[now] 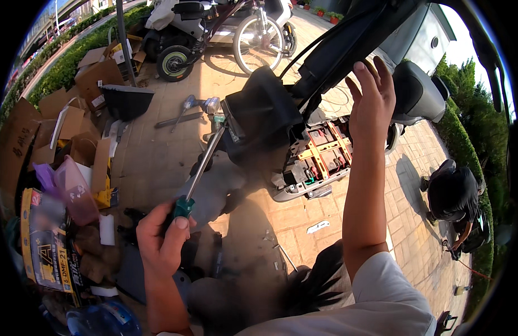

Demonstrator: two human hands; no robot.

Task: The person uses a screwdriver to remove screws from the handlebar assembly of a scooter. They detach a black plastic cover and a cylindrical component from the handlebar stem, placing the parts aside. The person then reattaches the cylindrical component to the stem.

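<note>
In my left hand (164, 238) is a screwdriver (201, 171), its dark green handle gripped and its long metal shaft angled up and away. The shaft's far end meets the left side of a black box-like part (264, 120) of an electric scooter; whether it touches a screw there I cannot tell. My right hand (373, 103) is raised with its fingers apart, holding nothing, beside the scooter's dark upright column (348, 50). Below the column, the open floor section shows batteries with red wires under an orange metal frame (326, 157).
A cordless drill (206, 105) lies on the paving beyond the screwdriver. Cardboard boxes (74, 126), a pink plastic bin (75, 187) and a water bottle (105, 319) crowd the left. A parked bicycle (259, 42) stands at the back. At right, a person (454, 190) bends over.
</note>
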